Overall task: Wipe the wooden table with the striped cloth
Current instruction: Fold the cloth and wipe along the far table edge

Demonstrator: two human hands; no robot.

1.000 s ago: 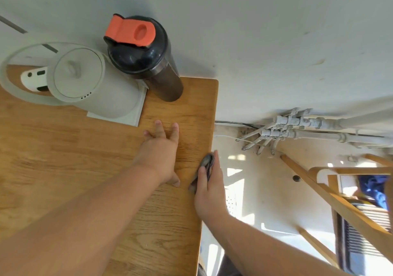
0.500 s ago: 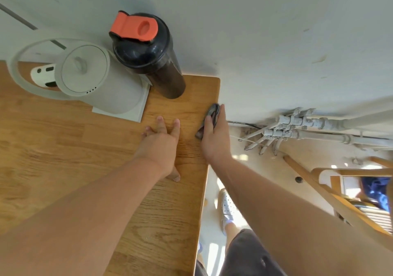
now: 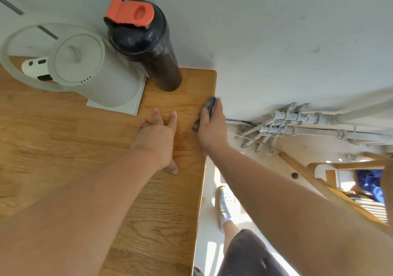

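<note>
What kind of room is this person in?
Likely a home kitchen or dining corner: a white kettle and a shaker bottle stand on a wooden table by the wall, with pipes beside it.

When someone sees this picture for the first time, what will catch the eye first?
Most likely the dark shaker bottle with its bright orange cap, standing at the far edge of the wooden table against the wall, right of a white electric kettle. Next come the bare arms: the left hand lies flat on the table, and the right hand grips a dark cloth at the table's right edge.
</note>
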